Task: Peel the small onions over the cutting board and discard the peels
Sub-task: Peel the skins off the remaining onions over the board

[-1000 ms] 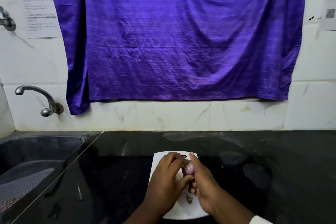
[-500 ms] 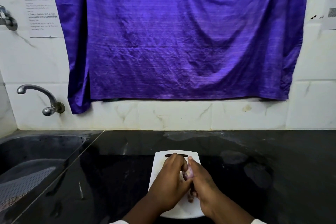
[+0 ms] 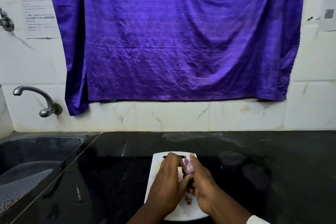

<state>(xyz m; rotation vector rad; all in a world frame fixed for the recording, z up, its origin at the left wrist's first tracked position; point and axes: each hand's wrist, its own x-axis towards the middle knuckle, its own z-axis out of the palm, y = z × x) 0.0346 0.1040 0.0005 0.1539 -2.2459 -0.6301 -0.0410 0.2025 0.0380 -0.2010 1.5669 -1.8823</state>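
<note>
A small purple onion (image 3: 188, 167) is pinched between the fingertips of both hands above a white cutting board (image 3: 156, 162) on the black counter. My left hand (image 3: 168, 185) curls in from the left, its fingertips at the onion's side. My right hand (image 3: 203, 185) grips the onion from the right, thumb up along it. A brownish bit of peel (image 3: 188, 199) lies on the board between my wrists. Most of the board is hidden under my hands.
A dark sink (image 3: 32, 152) with a mesh strainer (image 3: 20, 185) lies at the left, a steel tap (image 3: 36, 100) above it. A purple cloth (image 3: 174, 38) hangs on the tiled wall. Black countertop (image 3: 263, 169) stretches right of the board.
Both hands stay together on the onion over the board; my fingers have shifted slightly around it and the view has drifted a little.
</note>
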